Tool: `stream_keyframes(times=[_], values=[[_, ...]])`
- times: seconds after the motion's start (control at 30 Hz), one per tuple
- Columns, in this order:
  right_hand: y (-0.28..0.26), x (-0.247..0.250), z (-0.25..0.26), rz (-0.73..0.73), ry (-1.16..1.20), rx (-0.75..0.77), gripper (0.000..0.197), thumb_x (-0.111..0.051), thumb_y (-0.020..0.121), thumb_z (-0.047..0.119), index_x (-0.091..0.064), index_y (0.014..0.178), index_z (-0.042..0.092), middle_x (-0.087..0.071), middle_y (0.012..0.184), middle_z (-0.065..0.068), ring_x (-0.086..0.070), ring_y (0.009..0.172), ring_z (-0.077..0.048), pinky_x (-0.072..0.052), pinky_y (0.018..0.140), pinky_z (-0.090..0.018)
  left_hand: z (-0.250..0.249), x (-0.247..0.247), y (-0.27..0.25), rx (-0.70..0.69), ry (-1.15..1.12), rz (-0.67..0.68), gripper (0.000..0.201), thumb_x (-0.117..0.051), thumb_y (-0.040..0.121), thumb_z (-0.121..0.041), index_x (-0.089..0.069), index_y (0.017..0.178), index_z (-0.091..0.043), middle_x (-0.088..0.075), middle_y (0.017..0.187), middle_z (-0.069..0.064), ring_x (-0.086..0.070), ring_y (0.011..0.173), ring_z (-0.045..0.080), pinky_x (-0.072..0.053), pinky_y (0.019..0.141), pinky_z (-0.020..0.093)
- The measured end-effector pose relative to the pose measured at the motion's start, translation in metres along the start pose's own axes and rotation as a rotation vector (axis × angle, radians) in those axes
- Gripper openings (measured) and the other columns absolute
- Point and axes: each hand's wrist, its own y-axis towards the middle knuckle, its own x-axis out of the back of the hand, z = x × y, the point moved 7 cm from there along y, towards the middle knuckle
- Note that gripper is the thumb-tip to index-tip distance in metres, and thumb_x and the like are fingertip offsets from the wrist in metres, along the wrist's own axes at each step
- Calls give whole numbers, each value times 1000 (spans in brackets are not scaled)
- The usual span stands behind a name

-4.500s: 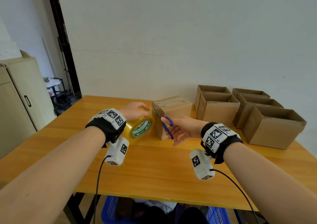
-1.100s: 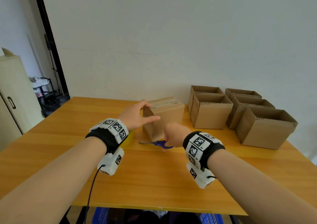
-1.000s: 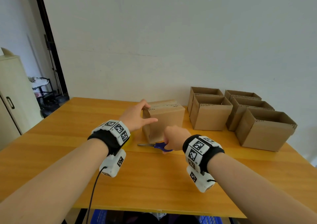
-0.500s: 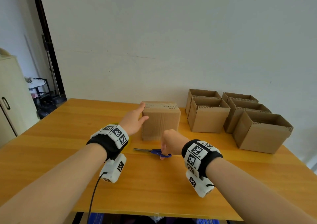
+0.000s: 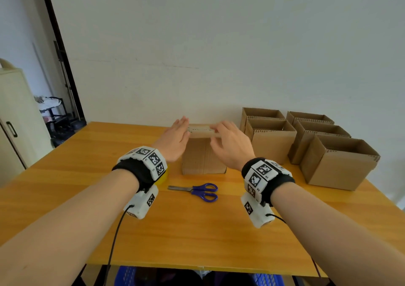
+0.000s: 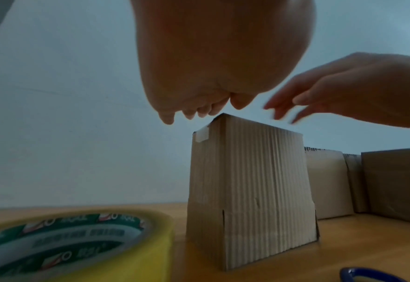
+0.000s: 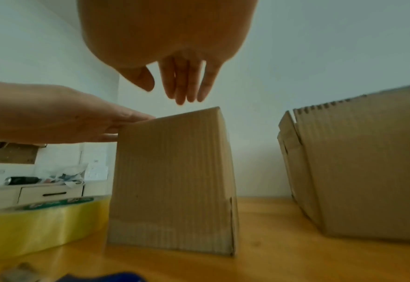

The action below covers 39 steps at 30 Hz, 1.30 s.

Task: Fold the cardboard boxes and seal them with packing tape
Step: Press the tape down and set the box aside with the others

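Head view: closed box upright on table.
Left hand: fingers straight, at box's left top edge, gripping nothing.
Right hand: fingers straight, relaxed above box top, gripping nothing.
Scissors: flat before box.

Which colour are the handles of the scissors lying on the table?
The scissors have blue-purple handles, best seen in the head view.

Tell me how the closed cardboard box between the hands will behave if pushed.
The closed box is corrugated, so probably light and fairly stiff. It stands taller than wide, so a high push may tip it. On the smooth table it would likely slide easily.
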Motion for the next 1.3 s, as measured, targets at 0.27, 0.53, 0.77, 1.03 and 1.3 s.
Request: stream_keyframes(times=[0.27, 0.53, 0.77, 1.03, 1.3], values=[[16, -46, 8, 432, -119, 13, 54, -19, 102, 31, -11, 153, 14, -11, 160, -2, -7, 148, -13, -2, 120, -33, -12, -12, 9, -11, 243, 85, 53, -12, 103, -35, -5, 152, -16, 0, 160, -1, 0, 147, 14, -4, 120, 35], [18, -48, -8, 416, -111, -57, 54, -17, 103, 35, -19, 152, 12, -17, 159, -4, -14, 147, -15, -9, 119, -31, -11, -12, 8, -28, 285, 73, 56, -12, 102, -39, -10, 151, -12, -10, 159, 3, -8, 146, 14, -9, 119, 29], [17, -45, -29, 402, -71, -143, 57, -18, 103, 40, -17, 152, 10, -15, 159, -7, -14, 147, -18, -10, 119, -31, -10, -13, 5, -2, 243, 81, 60, -14, 102, -40, -7, 151, -7, -7, 159, 7, -6, 147, 17, -10, 118, 30], [13, -44, -35, 360, 85, -300, 63, -26, 102, 43, -13, 152, 5, -5, 161, -9, -9, 148, -20, -12, 117, -32, -11, -18, 3, 127, 33, 94, 58, -25, 101, -39, -11, 147, -6, 0, 158, 12, -36, 135, 28, -39, 101, 36], [14, -48, -51, 282, 378, -547, 63, -50, 94, 44, -34, 140, 4, -44, 142, -14, -48, 126, -29, -43, 103, -42, -10, -24, 3, 250, -303, 113, 74, -33, 101, -34, 17, 147, -3, 14, 158, 10, 4, 146, 21, -6, 119, 34]])
